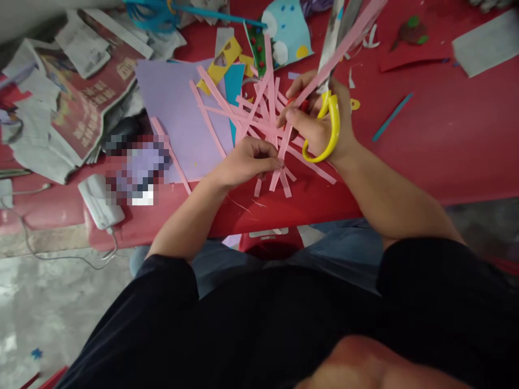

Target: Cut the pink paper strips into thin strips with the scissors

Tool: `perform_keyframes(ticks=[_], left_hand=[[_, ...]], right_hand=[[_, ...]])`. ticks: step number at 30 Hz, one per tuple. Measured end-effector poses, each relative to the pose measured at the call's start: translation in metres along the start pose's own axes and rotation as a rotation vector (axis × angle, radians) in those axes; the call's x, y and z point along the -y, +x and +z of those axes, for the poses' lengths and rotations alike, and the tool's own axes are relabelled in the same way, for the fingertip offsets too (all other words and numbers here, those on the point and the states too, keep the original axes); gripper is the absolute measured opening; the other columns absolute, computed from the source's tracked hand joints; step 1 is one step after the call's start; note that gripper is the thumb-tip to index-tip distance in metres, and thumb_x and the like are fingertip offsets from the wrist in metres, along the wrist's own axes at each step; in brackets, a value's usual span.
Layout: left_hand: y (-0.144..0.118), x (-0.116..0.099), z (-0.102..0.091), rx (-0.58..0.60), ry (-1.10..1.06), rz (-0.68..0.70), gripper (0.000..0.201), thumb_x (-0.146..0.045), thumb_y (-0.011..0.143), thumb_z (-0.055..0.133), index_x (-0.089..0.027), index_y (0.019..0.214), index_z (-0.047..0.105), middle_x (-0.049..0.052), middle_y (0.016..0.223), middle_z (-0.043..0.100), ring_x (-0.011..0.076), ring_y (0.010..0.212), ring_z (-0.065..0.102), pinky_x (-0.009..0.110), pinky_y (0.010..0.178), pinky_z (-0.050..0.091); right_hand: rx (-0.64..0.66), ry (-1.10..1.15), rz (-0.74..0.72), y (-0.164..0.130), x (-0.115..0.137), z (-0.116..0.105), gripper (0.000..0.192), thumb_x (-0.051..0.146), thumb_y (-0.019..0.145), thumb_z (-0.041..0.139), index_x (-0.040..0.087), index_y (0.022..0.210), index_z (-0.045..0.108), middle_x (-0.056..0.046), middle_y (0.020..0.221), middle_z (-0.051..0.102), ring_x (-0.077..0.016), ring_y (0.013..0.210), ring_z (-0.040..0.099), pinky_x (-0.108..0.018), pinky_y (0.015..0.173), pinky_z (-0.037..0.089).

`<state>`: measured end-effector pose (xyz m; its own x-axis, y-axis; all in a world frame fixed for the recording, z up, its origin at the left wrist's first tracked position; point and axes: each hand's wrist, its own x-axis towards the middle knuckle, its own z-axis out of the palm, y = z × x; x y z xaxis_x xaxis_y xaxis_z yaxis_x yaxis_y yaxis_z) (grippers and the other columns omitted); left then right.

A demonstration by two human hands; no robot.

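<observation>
My left hand (251, 160) is closed in a pinch on the lower end of a pink paper strip (286, 141). My right hand (318, 127) holds the upper part of that strip between thumb and fingers. Scissors (334, 129) with yellow handles hang in the same right hand, their blades pointing away from me. Under and around both hands lies a loose heap of pink strips (255, 116), crossing one another. Part of the heap is hidden by my fingers. A lilac sheet (174, 102) lies beneath the heap's left side.
Crumpled newspaper (87, 124) covers the red table's left side. A white power bank (100, 202) with a cable lies at the front left edge. Behind the heap is a decorated light blue card (287, 32). To the right are a blue strip (392, 117) and a grey sheet (488, 43).
</observation>
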<state>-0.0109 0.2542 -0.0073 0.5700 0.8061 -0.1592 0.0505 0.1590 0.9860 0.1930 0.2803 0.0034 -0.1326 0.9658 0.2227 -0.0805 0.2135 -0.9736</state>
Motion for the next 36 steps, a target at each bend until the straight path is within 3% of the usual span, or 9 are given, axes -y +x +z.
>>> perform_keyframes(ticks=[2,5,8,10,16,19,23,30,36], left_hand=[[-0.001,-0.003,-0.004,0.005,0.059,0.018,0.022,-0.026,0.087,0.091,-0.015,0.072,0.078,0.000,0.058,0.064,0.0084,0.049,0.056,0.023,0.048,0.038],[0.000,0.000,-0.009,-0.130,0.115,0.090,0.024,-0.026,0.090,0.091,-0.017,0.074,0.076,-0.002,0.058,0.062,0.0082,0.050,0.055,0.023,0.049,0.039],[0.005,0.008,-0.014,-0.352,0.135,0.188,0.033,-0.035,0.097,0.089,-0.019,0.076,0.070,-0.002,0.064,0.064,0.0079,0.051,0.055,0.023,0.051,0.043],[0.009,0.012,-0.017,-0.472,0.134,0.249,0.037,-0.040,0.102,0.085,-0.020,0.077,0.066,-0.001,0.068,0.065,0.0081,0.052,0.056,0.024,0.052,0.047],[0.010,0.012,-0.020,-0.657,0.150,0.321,0.035,-0.051,0.106,0.079,-0.024,0.090,0.064,-0.001,0.073,0.065,0.0140,0.063,0.067,0.028,0.056,0.054],[0.005,0.009,-0.019,-0.658,0.182,0.316,0.038,-0.062,0.107,0.074,-0.026,0.098,0.065,-0.001,0.077,0.063,0.0164,0.070,0.073,0.029,0.060,0.058],[0.001,0.008,-0.019,-0.569,0.156,0.281,0.043,-0.069,0.103,0.077,-0.027,0.103,0.068,0.002,0.088,0.064,0.0191,0.077,0.077,0.034,0.064,0.066],[0.004,0.017,-0.025,-0.489,0.171,0.207,0.047,-0.070,0.097,0.083,-0.026,0.100,0.067,0.006,0.102,0.066,0.0274,0.102,0.081,0.038,0.072,0.072],[0.004,0.019,-0.023,-0.475,0.209,0.248,0.050,-0.077,0.098,0.077,-0.028,0.107,0.070,0.007,0.108,0.069,0.0277,0.104,0.081,0.038,0.071,0.072]], right_hand=[[-0.031,0.007,0.034,0.003,-0.001,-0.001,0.038,0.055,0.087,0.088,0.036,0.100,0.058,0.006,0.080,0.070,-0.0212,0.067,0.071,-0.038,0.057,0.052],[-0.071,-0.001,0.065,0.007,-0.007,-0.002,0.046,0.069,0.086,0.087,0.037,0.099,0.057,0.006,0.082,0.075,-0.0204,0.058,0.066,-0.041,0.053,0.050],[-0.116,0.004,0.055,0.007,-0.011,-0.001,0.045,0.066,0.086,0.088,0.034,0.097,0.058,0.005,0.077,0.076,-0.0197,0.054,0.064,-0.040,0.050,0.046],[-0.089,0.001,0.086,0.002,-0.011,0.001,0.043,0.060,0.085,0.092,0.033,0.098,0.061,0.005,0.073,0.072,-0.0183,0.056,0.062,-0.039,0.054,0.052],[0.062,0.041,0.216,-0.012,-0.010,0.007,0.041,0.045,0.081,0.101,0.033,0.099,0.067,0.005,0.070,0.065,-0.0197,0.063,0.065,-0.040,0.063,0.063],[0.077,0.112,0.224,-0.014,-0.013,0.009,0.040,0.042,0.083,0.100,0.032,0.102,0.066,0.004,0.074,0.071,-0.0191,0.061,0.068,-0.037,0.059,0.061],[0.124,0.228,0.267,-0.016,-0.012,0.012,0.035,0.041,0.088,0.092,0.029,0.107,0.065,0.002,0.081,0.080,-0.0189,0.057,0.071,-0.034,0.052,0.056],[0.233,0.326,0.380,-0.022,0.001,0.017,0.045,0.046,0.081,0.096,0.030,0.106,0.063,0.003,0.078,0.079,-0.0185,0.056,0.068,-0.036,0.056,0.062],[0.264,0.355,0.398,-0.024,0.004,0.017,0.047,0.041,0.077,0.098,0.029,0.105,0.063,0.004,0.080,0.078,-0.0169,0.057,0.067,-0.036,0.059,0.062]])
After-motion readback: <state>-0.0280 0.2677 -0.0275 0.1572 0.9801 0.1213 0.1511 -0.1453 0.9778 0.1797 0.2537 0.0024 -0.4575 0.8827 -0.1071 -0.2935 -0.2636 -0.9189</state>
